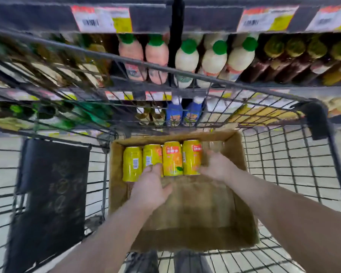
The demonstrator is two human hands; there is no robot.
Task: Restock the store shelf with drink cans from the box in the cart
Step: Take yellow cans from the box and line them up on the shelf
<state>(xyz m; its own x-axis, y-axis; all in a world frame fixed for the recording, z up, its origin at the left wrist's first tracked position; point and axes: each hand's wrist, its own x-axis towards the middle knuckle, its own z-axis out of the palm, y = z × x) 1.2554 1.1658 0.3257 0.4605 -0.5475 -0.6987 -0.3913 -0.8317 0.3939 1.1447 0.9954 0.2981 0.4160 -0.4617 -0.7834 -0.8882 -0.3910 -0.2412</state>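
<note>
1. Four yellow cans (172, 158) lie side by side at the far end of the box (242, 194).
2. Your left hand (152, 186) reaches in with its fingers (150, 168) loosely straight, tips touching the near end of the second can (151, 154) and gripping nothing.
3. Your right hand (217, 164) lies against the rightmost can (191, 156); blur hides whether it grips.
4. The box sits in a wire cart (283, 154) on a pale floor (2, 140).
5. Ahead, the shelf (185, 22) holds bottles (186, 58).
</note>
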